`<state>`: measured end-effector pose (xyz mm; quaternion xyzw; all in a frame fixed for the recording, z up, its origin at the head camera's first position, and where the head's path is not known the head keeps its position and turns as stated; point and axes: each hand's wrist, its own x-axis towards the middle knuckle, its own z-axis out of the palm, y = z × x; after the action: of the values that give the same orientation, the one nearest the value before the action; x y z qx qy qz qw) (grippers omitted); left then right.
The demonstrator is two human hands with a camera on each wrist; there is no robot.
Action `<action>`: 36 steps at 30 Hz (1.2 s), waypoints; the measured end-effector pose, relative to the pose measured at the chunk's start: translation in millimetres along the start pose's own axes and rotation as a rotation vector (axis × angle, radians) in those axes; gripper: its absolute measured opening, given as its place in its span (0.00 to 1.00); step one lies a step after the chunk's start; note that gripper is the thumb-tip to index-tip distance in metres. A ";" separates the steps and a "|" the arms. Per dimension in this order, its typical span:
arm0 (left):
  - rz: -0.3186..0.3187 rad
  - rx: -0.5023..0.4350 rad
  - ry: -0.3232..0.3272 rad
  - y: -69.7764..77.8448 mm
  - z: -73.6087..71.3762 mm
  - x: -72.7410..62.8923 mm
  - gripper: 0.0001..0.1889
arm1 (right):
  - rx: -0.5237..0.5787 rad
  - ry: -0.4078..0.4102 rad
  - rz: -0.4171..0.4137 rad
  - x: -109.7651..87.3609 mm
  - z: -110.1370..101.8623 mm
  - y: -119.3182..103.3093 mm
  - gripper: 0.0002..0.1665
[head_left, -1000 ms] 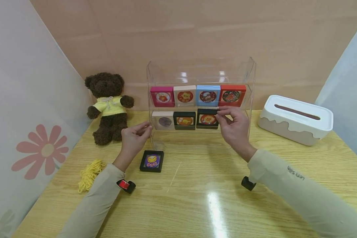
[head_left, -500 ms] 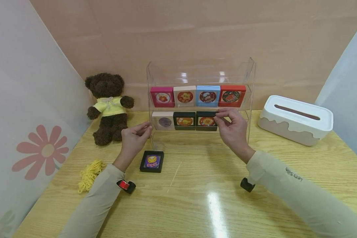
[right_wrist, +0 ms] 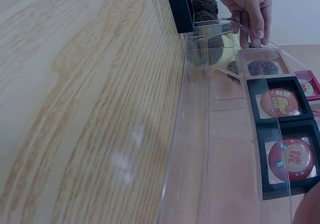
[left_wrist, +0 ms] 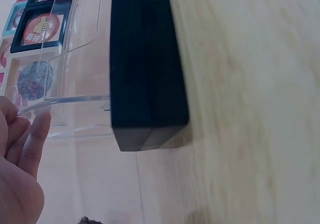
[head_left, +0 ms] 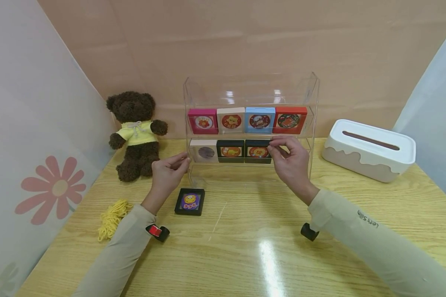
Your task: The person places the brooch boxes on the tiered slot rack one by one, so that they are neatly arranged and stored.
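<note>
A clear acrylic stand (head_left: 252,175) holds small square boxes with round badges. My left hand (head_left: 169,170) pinches the stand's left edge between thumb and fingers, as the left wrist view also shows. On the lower tier, my right hand (head_left: 290,159) grips the upper right corner of a black badge box (head_left: 258,160). That box sits beside another black box (head_left: 231,151), with a cream box (head_left: 203,151) at the far left of the row. Flat on the table, below the left side of the stand, lies a black box with a purple badge (head_left: 189,201).
Pink (head_left: 202,121), cream (head_left: 231,120), blue (head_left: 260,119) and red (head_left: 291,120) boxes fill the upper tier. A teddy bear (head_left: 135,134) leans at the back left, yellow string (head_left: 111,220) lies in front, and a tissue box (head_left: 368,150) stands at the right.
The black box at my right hand has dropped slightly and now stands level with its neighbours on the lower tier. My right hand has moved slightly down and left; the left hand has stayed.
</note>
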<state>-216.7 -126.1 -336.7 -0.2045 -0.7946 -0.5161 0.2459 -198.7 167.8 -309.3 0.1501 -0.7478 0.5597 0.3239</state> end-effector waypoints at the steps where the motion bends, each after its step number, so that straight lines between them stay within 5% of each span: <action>1: -0.001 -0.004 -0.001 -0.5 0.1 0.1 0.11 | 0.006 -0.002 0.003 0.0 -0.3 0.0 0.03; 12: 0.012 -0.019 0.004 -4.0 1.4 0.3 0.10 | 0.051 -0.003 -0.023 4.5 -4.1 -4.8 0.05; 22: -0.010 -0.010 0.006 -1.2 0.7 0.2 0.10 | 0.001 0.054 -0.273 3.9 4.7 -17.1 0.04; 27: 0.001 0.010 0.011 1.5 -0.1 0.7 0.10 | 0.048 -0.080 -0.277 -9.7 16.4 -6.5 0.07; 36: 0.034 0.020 0.018 0.2 0.4 0.5 0.10 | 0.021 -0.477 -0.030 -46.3 41.3 1.7 0.09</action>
<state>-217.1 -125.7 -336.4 -0.2110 -0.7939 -0.5056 0.2638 -178.3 123.4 -347.5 0.2927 -0.7951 0.5111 0.1447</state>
